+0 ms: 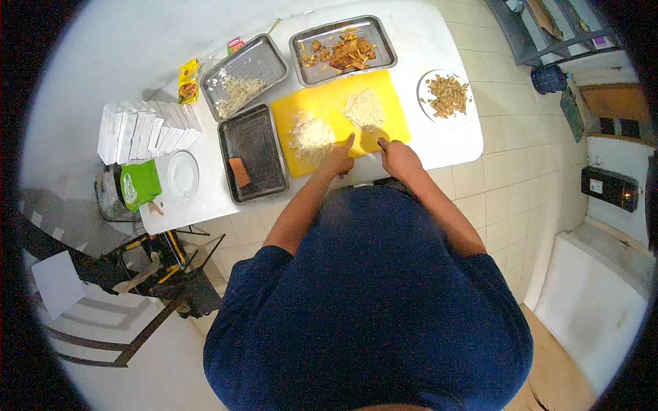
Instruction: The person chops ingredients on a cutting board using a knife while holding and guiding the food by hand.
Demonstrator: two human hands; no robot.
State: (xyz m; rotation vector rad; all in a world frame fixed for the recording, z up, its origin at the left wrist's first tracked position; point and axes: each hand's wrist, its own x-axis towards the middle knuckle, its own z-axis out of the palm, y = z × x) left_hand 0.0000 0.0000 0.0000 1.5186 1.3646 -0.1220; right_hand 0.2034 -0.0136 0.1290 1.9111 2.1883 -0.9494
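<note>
A yellow cutting board (329, 103) lies on the white table with two piles of chopped pale food, a left pile (312, 135) and a right pile (364, 109). My left hand (339, 159) is at the board's near edge, just right of the left pile, its index finger stretched out and nothing visible in it. My right hand (399, 159) is closed round the dark handle of a knife (384, 142) near the board's lower right. The knife's blade points up and left toward the right pile and is hard to make out.
A dark tray (252, 144) with an orange-brown block stands left of the board. Behind are a tray of pale shreds (260, 58) and a tray of browned pieces (343, 48). A plate of chopped brown pieces (445, 97) is right. White boxes (140, 130) stand far left.
</note>
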